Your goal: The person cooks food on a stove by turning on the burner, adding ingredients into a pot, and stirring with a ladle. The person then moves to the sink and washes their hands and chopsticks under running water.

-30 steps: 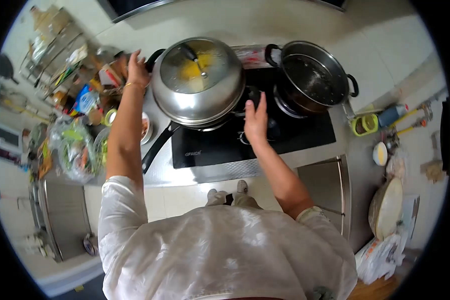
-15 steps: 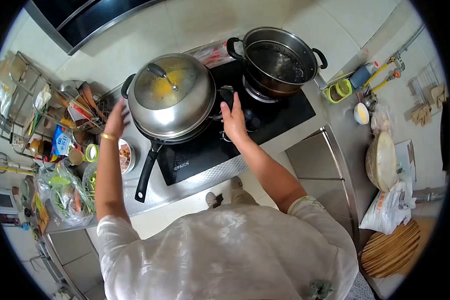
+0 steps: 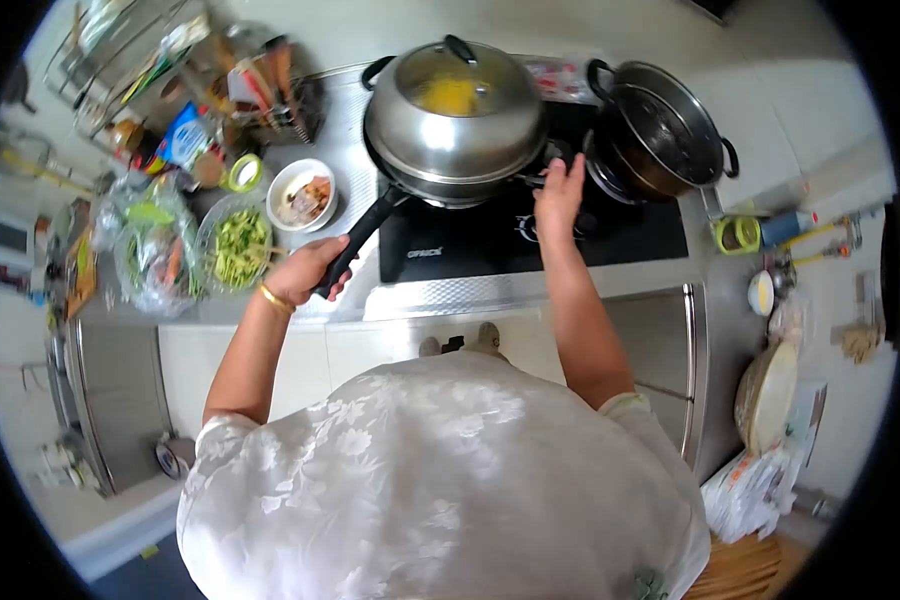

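My left hand [image 3: 310, 271] is closed around the long black pan handle [image 3: 367, 232] at the counter's front edge. That handle belongs to a dark pan beneath a steel steamer pot [image 3: 450, 160], whose domed lid [image 3: 460, 100] has a glass top with something yellow showing through. On the pot's right side, my right hand [image 3: 560, 200] is by its short dark side handle, fingers extended and apart, with no grip visible. A dark two-handled pot [image 3: 660, 130] stands on the right burner of the black stove [image 3: 450, 245].
Left of the stove are a white bowl of meat [image 3: 303, 195], a basket of chopped greens [image 3: 238, 243], bagged vegetables [image 3: 157, 255] and a utensil rack [image 3: 280, 95]. A green container [image 3: 737, 235] and a large basin [image 3: 767, 398] lie to the right.
My left hand has moved from the pot's left side down to the long pan handle and closed on it. My right hand remains beside the pot's right handle. The camera view has shifted.
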{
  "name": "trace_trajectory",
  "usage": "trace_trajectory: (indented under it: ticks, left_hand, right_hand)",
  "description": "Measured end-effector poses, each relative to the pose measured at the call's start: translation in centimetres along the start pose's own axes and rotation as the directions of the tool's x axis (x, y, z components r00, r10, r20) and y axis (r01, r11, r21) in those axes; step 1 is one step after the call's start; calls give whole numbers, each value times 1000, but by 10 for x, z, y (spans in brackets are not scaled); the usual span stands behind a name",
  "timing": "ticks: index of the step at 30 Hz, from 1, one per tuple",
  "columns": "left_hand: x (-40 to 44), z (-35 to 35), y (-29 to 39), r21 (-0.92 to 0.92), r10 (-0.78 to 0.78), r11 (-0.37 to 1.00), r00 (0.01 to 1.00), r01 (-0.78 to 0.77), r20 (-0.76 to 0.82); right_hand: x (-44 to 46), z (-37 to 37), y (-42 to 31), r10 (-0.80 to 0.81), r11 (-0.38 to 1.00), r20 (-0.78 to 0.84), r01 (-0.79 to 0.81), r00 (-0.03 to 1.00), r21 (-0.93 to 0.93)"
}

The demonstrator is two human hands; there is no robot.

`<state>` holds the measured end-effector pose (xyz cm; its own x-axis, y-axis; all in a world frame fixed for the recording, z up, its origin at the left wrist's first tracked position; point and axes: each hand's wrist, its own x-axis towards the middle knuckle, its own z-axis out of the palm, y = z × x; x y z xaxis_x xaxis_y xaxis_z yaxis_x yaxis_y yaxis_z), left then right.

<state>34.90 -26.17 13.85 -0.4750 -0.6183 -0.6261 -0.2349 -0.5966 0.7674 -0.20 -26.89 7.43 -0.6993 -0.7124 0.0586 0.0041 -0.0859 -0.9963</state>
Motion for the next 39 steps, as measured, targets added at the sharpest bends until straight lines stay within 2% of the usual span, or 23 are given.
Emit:
trace_trajectory:
  ticks: [1, 2, 4, 6, 8, 12, 14, 16, 19, 22, 24, 26, 27, 29, 31, 32, 34, 35, 36, 38, 39]
  left_hand:
    - [-5, -1, 0, -17, -12, 1000, 1000, 12, -5]
    - [-9, -3, 0, -10, -14, 1000, 999, 14, -31]
    - [-9, -7, -2, 35, 7, 999, 999, -5, -38]
    - [-9, -10, -1, 35, 9, 999, 1000, -8, -14]
    - [-7, -13, -3, 22, 29, 999, 999, -30, 30]
    - [-9, -15, -2, -26, 1, 1000, 1000, 0, 19]
    - [-8, -15, -4, -52, 8, 999, 999, -6, 43]
    - [-6, -19, -9, -93, 29, 995, 998, -24, 54]
    - [-10, -23, -11, -122, 49, 992, 998, -42, 51]
    - [-13, -40, -25, -88, 112, 989, 990, -120, -91]
    - [-21, -53, -32, -133, 100, 984, 988, -116, -119]
    - [-24, -67, -33, -95, 87, 990, 983, -103, -162]
    - [-20, -77, -32, -36, 127, 990, 968, -138, -219]
    - [-3, -97, -17, 81, 221, 975, 906, -205, -360]
    - [26, -127, 13, 170, 381, 924, 817, -341, -433]
    - [45, -143, 31, 224, 479, 877, 752, -424, -453]
    - [93, -178, 72, 414, 670, 742, 596, -527, -442]
    - [104, -182, 98, 435, 713, 700, 527, -566, -462]
    - [115, -183, 123, 454, 750, 656, 456, -603, -479]
    - [143, -197, 159, 604, 723, 691, 383, -397, -575]
    - [190, -222, 162, 356, 662, 707, 395, -611, -637]
  right_hand:
    - [-12, 3, -15, 97, 989, 25, -99, 995, 105]
    - [-14, 4, -18, 144, 988, 11, -144, 990, 55]
    - [-11, 6, -6, 90, 996, -10, -90, 996, -23]
    - [-17, 7, -11, 113, 992, -6, -112, 994, 50]
    - [-11, 6, -5, 111, 994, 3, -111, 994, 0]
    - [7, 0, 8, 44, 998, 46, -47, 998, 49]
    - [-4, 4, -7, 9, 1000, 18, -8, 1000, -20]
    - [-5, 4, -8, 23, 999, -5, -24, 1000, -43]
    - [-16, 3, -19, 118, 992, -27, -117, 993, 43]
    - [-28, -12, -10, 163, 980, -6, -161, 987, 118]
    - [-42, -29, 2, 205, 975, 75, -210, 976, 68]
    - [-66, -50, 29, 236, 970, 197, -241, 952, 4]
    - [-89, -49, 28, 328, 943, 143, -315, 934, -105]
    - [-117, -78, 64, 392, 913, 379, -303, 838, -274]
    - [-158, -89, 85, 454, 864, 376, -295, 808, -409]
    - [-176, -98, 88, 437, 881, 465, -262, 770, -395]
    - [-202, -92, 62, 536, 783, 464, -209, 705, -585]
    - [-207, -95, 56, 598, 731, 478, -193, 643, -655]
    - [-211, -100, 53, 600, 717, 462, -183, 653, -672]
    - [-217, -110, 48, 602, 686, 426, -166, 676, -708]
    - [-219, -115, 42, 612, 664, 378, -192, 695, -722]
